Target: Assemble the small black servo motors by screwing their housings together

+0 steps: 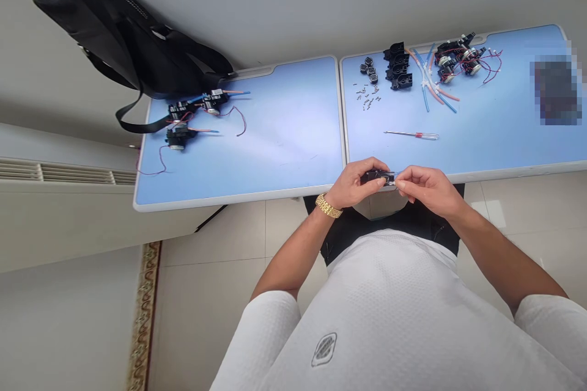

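My left hand (351, 183), with a gold wristwatch (329, 206) on its wrist, and my right hand (426, 190) together hold a small black housing (378, 177) with a round metal part at the table's near edge. A red-handled screwdriver (413, 135) lies just beyond my hands. Farther off on the blue table top (284, 153) are several tiny screws (367, 98), black cylinders (369, 69), black housings (398, 67), and blue and orange tubes (431, 79). Wired black assemblies (463, 58) sit at the far right.
More wired black assemblies (195, 110) lie on the left table section. A black bag (123, 36) leans against the wall beyond that section. A wall radiator (64, 172) runs along the left. A pixelated object (557, 88) covers the far right of the table.
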{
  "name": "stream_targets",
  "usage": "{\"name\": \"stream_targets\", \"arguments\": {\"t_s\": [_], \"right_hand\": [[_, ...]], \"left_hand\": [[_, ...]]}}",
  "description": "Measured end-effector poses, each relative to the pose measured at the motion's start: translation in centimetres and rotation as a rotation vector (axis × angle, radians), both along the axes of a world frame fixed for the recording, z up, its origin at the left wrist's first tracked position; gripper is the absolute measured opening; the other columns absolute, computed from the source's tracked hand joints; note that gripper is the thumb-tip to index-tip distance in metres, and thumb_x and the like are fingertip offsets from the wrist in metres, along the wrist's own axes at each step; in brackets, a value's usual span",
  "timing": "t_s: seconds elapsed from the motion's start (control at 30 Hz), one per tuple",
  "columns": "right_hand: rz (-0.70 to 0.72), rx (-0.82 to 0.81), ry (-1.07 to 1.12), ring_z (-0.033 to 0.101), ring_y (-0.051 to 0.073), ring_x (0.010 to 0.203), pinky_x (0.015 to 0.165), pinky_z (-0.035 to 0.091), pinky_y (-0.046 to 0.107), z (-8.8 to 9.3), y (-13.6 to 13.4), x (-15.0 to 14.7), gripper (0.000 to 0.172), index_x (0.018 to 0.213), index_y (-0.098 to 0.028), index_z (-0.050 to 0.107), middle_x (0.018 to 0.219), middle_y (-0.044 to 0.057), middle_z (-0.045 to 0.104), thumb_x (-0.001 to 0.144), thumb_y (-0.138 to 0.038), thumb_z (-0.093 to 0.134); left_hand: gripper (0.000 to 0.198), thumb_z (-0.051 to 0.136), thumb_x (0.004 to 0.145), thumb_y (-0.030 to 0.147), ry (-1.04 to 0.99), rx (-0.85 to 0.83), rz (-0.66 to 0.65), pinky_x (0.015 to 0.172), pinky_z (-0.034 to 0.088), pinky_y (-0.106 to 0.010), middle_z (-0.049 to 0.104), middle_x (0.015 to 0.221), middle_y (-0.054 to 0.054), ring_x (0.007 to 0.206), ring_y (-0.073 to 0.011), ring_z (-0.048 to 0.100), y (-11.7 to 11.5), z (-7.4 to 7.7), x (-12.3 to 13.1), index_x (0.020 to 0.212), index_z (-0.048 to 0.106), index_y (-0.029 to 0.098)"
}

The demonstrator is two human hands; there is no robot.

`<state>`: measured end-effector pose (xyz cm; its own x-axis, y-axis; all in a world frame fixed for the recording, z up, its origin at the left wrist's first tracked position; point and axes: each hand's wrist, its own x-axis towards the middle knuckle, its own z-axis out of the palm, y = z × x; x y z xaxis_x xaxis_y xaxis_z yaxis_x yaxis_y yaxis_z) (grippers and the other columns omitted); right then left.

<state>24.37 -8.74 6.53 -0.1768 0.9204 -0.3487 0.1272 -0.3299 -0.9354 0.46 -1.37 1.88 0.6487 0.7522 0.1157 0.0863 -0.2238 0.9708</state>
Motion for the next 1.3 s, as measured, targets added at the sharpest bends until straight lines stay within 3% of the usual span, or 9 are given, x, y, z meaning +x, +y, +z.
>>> {"name": "stream_targets", "arguments": {"t_s": [0.47, 0.63, 0.83, 1.3], "right_hand": [[-0.052, 0.02, 0.037, 0.065, 0.019, 0.076, 0.064, 0.053, 0.033, -1.2, -0.7, -0.3, 0.052, 0.093, -0.024, 0.083, 0.083, 0.005, 0.077, 0.089, -0.075, 0.086], [-0.077, 0.001, 0.005, 0.063, 0.018, 0.071, 0.065, 0.053, 0.034, -0.8, -0.9, -0.3, 0.049, 0.093, -0.024, 0.083, 0.079, 0.004, 0.077, 0.09, -0.072, 0.087], [-0.073, 0.023, -0.024, 0.074, 0.023, 0.083, 0.068, 0.055, 0.035, -0.4, -1.2, -0.1, 0.045, 0.102, -0.025, 0.088, 0.087, 0.006, 0.082, 0.089, -0.068, 0.087], [-0.1, 0.12, -0.112, 0.078, 0.024, 0.085, 0.085, 0.064, 0.042, 0.4, -1.6, -0.5, 0.03, 0.095, -0.027, 0.088, 0.089, 0.005, 0.085, 0.093, -0.057, 0.083]], "left_hand": [[0.055, 0.072, 0.102, 0.072, 0.0, 0.006, 0.023, 0.066, 0.048, -0.029, 0.078, 0.092, -0.006, 0.071, -0.0155, 0.059, -0.1, 0.0, 0.1, 0.11, 0.079, 0.018], [0.056, 0.071, 0.102, 0.073, 0.005, 0.0, 0.025, 0.063, 0.046, -0.029, 0.076, 0.088, -0.004, 0.066, -0.0142, 0.056, -0.1, 0.1, 0.1, 0.11, 0.079, 0.018], [0.055, 0.072, 0.102, 0.072, 0.001, 0.011, 0.033, 0.064, 0.047, -0.029, 0.077, 0.088, -0.005, 0.068, -0.0146, 0.058, -0.1, 0.0, 0.1, 0.11, 0.079, 0.018], [0.056, 0.072, 0.102, 0.073, 0.002, 0.005, 0.035, 0.064, 0.048, -0.029, 0.078, 0.09, -0.005, 0.069, -0.0152, 0.059, -0.1, 0.1, 0.1, 0.11, 0.079, 0.018]]}}
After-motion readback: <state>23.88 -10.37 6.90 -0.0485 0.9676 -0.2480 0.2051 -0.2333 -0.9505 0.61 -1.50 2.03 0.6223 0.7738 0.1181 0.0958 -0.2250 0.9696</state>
